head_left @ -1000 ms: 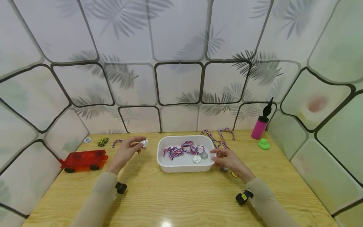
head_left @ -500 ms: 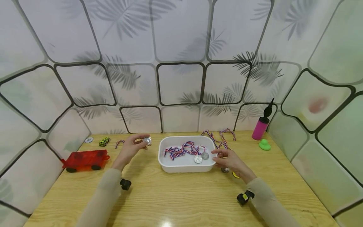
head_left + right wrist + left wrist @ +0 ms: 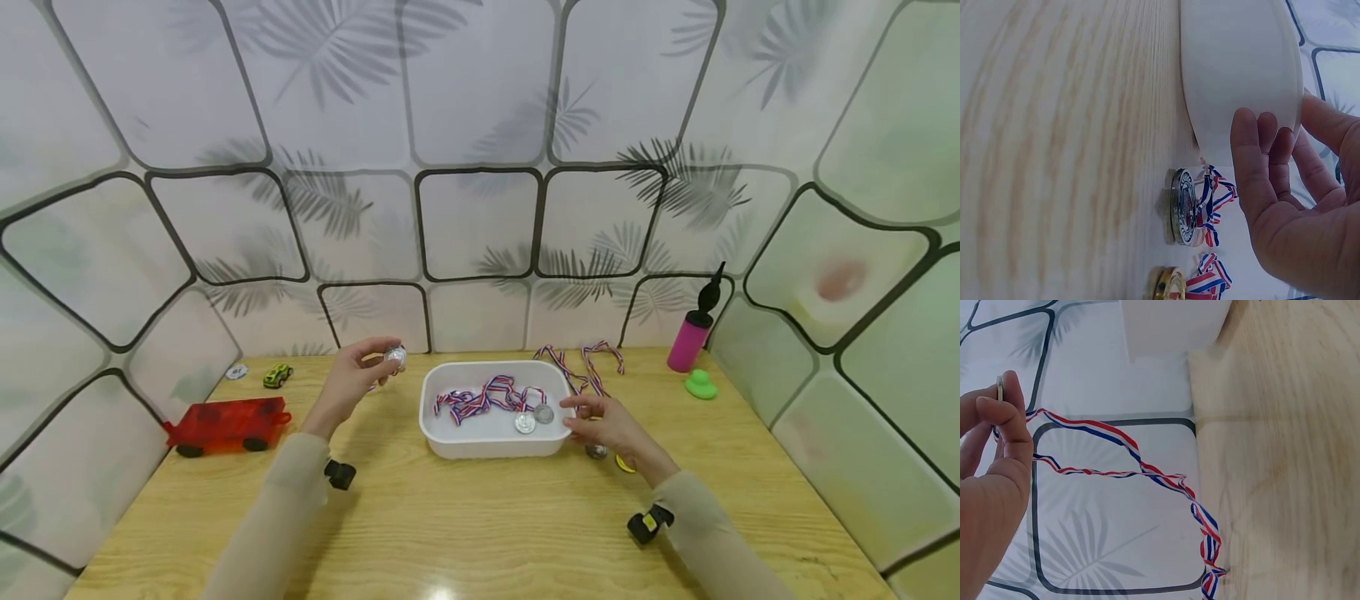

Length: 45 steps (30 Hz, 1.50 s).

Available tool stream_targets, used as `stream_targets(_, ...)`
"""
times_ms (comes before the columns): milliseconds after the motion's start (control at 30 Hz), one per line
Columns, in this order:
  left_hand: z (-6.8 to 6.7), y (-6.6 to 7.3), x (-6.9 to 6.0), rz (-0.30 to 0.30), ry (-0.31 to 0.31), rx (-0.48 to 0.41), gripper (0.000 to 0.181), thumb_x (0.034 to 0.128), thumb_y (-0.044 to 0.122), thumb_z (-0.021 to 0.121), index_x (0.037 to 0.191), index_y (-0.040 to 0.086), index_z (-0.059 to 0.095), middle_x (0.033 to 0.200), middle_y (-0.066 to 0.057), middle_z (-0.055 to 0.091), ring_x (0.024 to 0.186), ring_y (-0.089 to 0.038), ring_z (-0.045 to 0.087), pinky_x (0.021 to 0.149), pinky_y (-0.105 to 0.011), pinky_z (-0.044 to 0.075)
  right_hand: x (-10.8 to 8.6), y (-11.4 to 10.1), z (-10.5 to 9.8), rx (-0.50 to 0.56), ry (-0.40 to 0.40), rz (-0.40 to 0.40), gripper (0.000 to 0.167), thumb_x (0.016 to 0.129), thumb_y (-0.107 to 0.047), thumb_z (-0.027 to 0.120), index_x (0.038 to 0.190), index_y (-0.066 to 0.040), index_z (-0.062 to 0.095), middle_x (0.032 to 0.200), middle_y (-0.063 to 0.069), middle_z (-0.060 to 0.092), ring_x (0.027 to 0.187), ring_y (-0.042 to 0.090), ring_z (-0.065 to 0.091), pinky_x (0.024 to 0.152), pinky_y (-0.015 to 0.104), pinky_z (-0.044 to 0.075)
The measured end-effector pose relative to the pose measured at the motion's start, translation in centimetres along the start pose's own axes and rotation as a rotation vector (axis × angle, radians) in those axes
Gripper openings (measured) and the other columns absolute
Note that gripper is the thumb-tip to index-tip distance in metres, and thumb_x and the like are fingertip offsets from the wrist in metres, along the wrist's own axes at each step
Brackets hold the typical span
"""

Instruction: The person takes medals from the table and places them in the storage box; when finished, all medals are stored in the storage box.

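Pinched between thumb and fingers of my left hand [image 3: 351,385] is a silver medal [image 3: 395,358], held above the table left of the white bin [image 3: 487,447]. Its red, white and blue ribbon [image 3: 1110,434] trails down from the hand in the left wrist view. My right hand [image 3: 611,427] grips the bin's right end, fingers against the outer wall and thumb at the rim. Inside the bin lie two silver medals [image 3: 525,423] with tangled ribbons [image 3: 483,400]. Beside the right hand, a silver medal [image 3: 1183,206] and a gold medal [image 3: 1171,285] lie on the table.
A red toy wagon [image 3: 228,425], a small green car [image 3: 277,376] and a round white badge [image 3: 236,372] are at the left. More ribbons [image 3: 588,367] lie behind the bin's right end. A pink pump [image 3: 688,343] and a green toy [image 3: 701,385] stand at the right back.
My left hand has moved right and upward with the medal, closer to the bin, and its ribbon has been drawn along. The right hand has kept its grip on the bin.
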<state>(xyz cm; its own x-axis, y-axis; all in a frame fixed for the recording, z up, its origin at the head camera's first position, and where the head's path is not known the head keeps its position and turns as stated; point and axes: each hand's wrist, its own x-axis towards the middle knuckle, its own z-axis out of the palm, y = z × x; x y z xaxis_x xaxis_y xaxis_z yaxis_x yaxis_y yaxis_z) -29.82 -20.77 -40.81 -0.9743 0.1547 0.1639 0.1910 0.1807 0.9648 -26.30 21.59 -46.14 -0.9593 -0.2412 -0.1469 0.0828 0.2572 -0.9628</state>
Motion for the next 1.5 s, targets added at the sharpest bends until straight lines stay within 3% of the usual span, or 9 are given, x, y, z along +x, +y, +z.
stream_targets(233, 0.3, 0.8, 0.5, 0.009, 0.015, -0.012, 0.042, 0.0940, 0.013, 0.066, 0.135, 0.007, 0.059, 0.114, -0.013, 0.068, 0.068, -0.008, 0.059, 0.051, -0.021, 0.045, -0.1, 0.0, 0.0, 0.002, 0.008, 0.010, 0.042, 0.092, -0.008, 0.068, 0.130, 0.006, 0.056, 0.091, 0.006, 0.051, 0.078, 0.015, 0.063, 0.078, 0.036, 0.060)
stream_targets(333, 0.3, 1.3, 0.8, 0.031, 0.015, -0.008, 0.043, 0.0934, 0.011, 0.067, 0.135, 0.007, 0.058, 0.122, -0.020, 0.064, 0.072, -0.008, 0.063, 0.055, -0.022, 0.050, -0.1, 0.0, 0.0, 0.002, 0.012, 0.012, 0.042, 0.092, -0.009, 0.068, 0.130, 0.006, 0.056, 0.091, 0.006, 0.051, 0.078, 0.015, 0.062, 0.078, 0.036, 0.060)
stream_targets(500, 0.1, 2.4, 1.3, 0.078, 0.016, 0.006, 0.047, 0.0904, 0.011, 0.071, 0.135, 0.006, 0.058, 0.113, -0.014, 0.069, 0.070, -0.008, 0.064, 0.060, -0.025, 0.054, -0.1, -0.1, 0.1, -0.002, 0.016, 0.013, 0.041, 0.092, -0.009, 0.068, 0.130, 0.005, 0.057, 0.092, 0.006, 0.052, 0.078, 0.016, 0.063, 0.078, 0.036, 0.060)
stream_targets(733, -0.1, 4.5, 2.0, 0.099, 0.066, 0.028, 0.050, 0.0883, 0.013, 0.074, 0.135, 0.009, 0.058, 0.108, -0.013, 0.070, 0.086, -0.022, 0.071, 0.069, -0.025, 0.057, 0.0, -0.1, 0.0, 0.007, 0.012, 0.014, 0.042, 0.092, -0.009, 0.067, 0.130, 0.005, 0.057, 0.093, 0.006, 0.051, 0.079, 0.016, 0.065, 0.079, 0.037, 0.060)
stream_targets(900, 0.1, 5.9, 2.6, 0.105, 0.107, 0.027, 0.051, 0.0881, 0.014, 0.074, 0.136, 0.008, 0.058, 0.114, -0.014, 0.068, 0.088, -0.014, 0.069, 0.078, -0.031, 0.058, 0.0, -0.2, 0.0, 0.002, 0.016, 0.014, 0.042, 0.093, -0.009, 0.067, 0.131, 0.005, 0.056, 0.092, 0.006, 0.051, 0.078, 0.015, 0.065, 0.078, 0.036, 0.060)
stream_targets(1000, 0.1, 6.7, 2.9, 0.134, 0.121, 0.024, 0.053, 0.0883, 0.014, 0.074, 0.137, 0.006, 0.056, 0.123, -0.015, 0.064, 0.089, -0.007, 0.068, 0.081, -0.034, 0.058, 0.0, -0.2, 0.0, 0.001, 0.014, 0.017, 0.042, 0.093, -0.010, 0.067, 0.131, 0.004, 0.056, 0.093, 0.006, 0.051, 0.079, 0.016, 0.065, 0.078, 0.036, 0.060)
stream_targets(1133, 0.3, 7.6, 3.4, 0.185, 0.122, 0.018, 0.052, 0.0886, 0.012, 0.073, 0.137, 0.004, 0.056, 0.130, -0.017, 0.061, 0.092, -0.004, 0.067, 0.079, -0.025, 0.057, -0.1, -0.3, 0.0, -0.003, 0.013, 0.023, 0.043, 0.093, -0.011, 0.067, 0.132, 0.004, 0.056, 0.093, 0.006, 0.051, 0.079, 0.016, 0.066, 0.079, 0.037, 0.060)
stream_targets(1267, 0.6, 8.5, 3.8, 0.216, 0.121, -0.018, 0.050, 0.0882, 0.010, 0.073, 0.135, 0.005, 0.058, 0.128, -0.016, 0.062, 0.092, -0.005, 0.067, 0.077, -0.021, 0.056, -0.2, -0.4, 0.0, -0.009, 0.017, 0.024, 0.043, 0.093, -0.010, 0.067, 0.131, 0.005, 0.056, 0.093, 0.007, 0.052, 0.079, 0.018, 0.067, 0.079, 0.038, 0.060)
stream_targets(1500, 1.0, 10.4, 4.3, 0.281, 0.125, -0.058, 0.048, 0.0874, 0.005, 0.073, 0.133, 0.000, 0.058, 0.118, -0.016, 0.068, 0.085, -0.009, 0.069, 0.073, -0.025, 0.057, -0.2, -0.4, 0.1, -0.008, 0.012, 0.019, 0.043, 0.093, -0.010, 0.067, 0.131, 0.005, 0.056, 0.092, 0.007, 0.052, 0.078, 0.018, 0.067, 0.079, 0.039, 0.060)
